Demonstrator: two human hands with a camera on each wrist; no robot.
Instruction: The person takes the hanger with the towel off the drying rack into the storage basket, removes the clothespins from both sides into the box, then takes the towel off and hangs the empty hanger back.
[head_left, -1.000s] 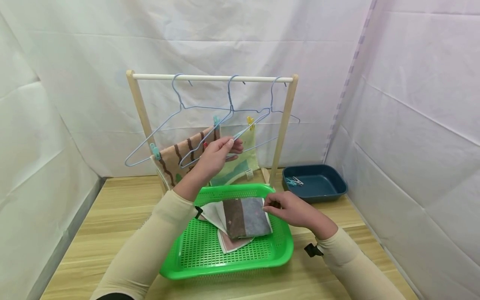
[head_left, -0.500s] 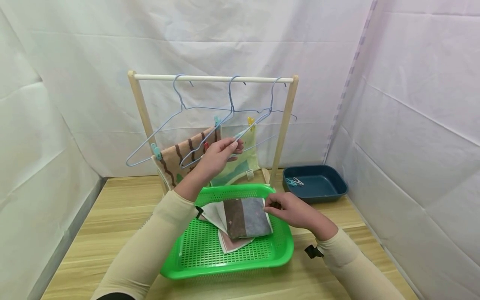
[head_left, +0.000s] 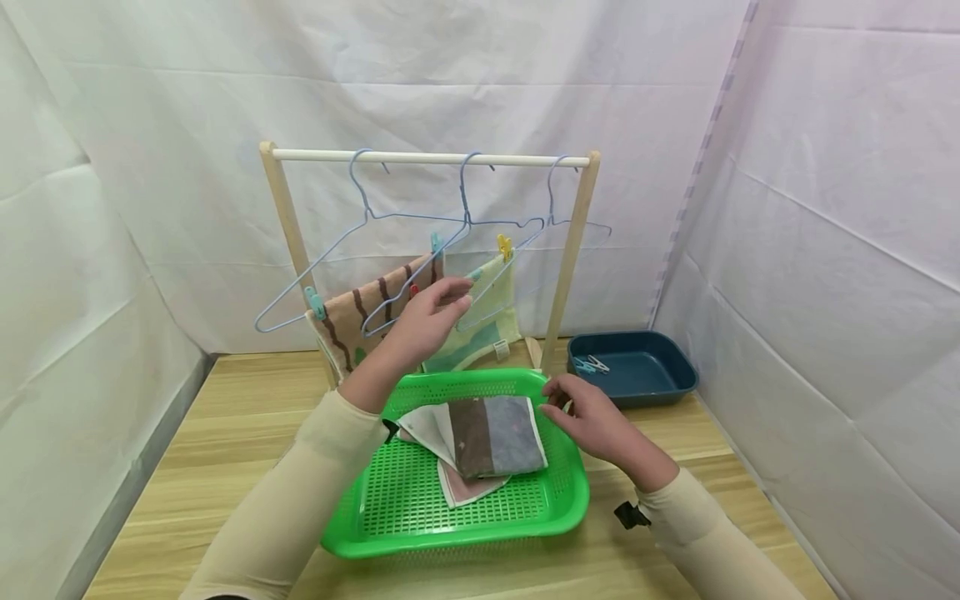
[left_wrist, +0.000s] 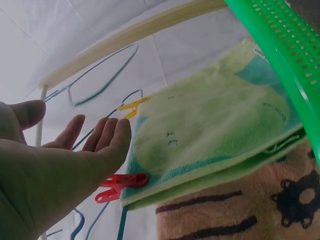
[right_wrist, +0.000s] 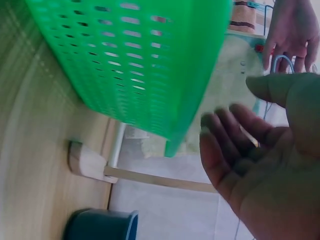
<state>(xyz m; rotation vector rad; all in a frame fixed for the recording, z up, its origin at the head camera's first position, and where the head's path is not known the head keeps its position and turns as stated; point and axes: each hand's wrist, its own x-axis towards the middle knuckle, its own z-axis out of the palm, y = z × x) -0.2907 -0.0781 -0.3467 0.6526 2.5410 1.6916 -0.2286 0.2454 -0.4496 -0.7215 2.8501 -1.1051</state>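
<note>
My left hand [head_left: 427,325] is held before the middle of the rack with its fingers loosely extended and nothing in them. Behind it hangs a green towel [left_wrist: 210,115], fixed by a yellow clothespin [head_left: 504,246] and a red clothespin [left_wrist: 120,186]. A striped brown towel [head_left: 352,312] hangs to its left. Three blue wire hangers share the bar; the right hanger [head_left: 550,187] hangs free of the hand. My right hand [head_left: 596,421], fingers slightly bent and apart, hovers over the right rim of the green basket [head_left: 450,546]. Folded cloths [head_left: 513,433] lie in the basket.
The rack's white bar [head_left: 420,157] rests on wooden side posts [head_left: 570,258]. At the back right, a dark blue tray [head_left: 648,375] holds a few clothespins [head_left: 592,364]. White fabric walls [head_left: 825,275] enclose the wooden table [head_left: 217,425].
My left hand has let go of the right hanger, which has swung away to the right and back. My right hand has shifted slightly right and its fingers have parted.
</note>
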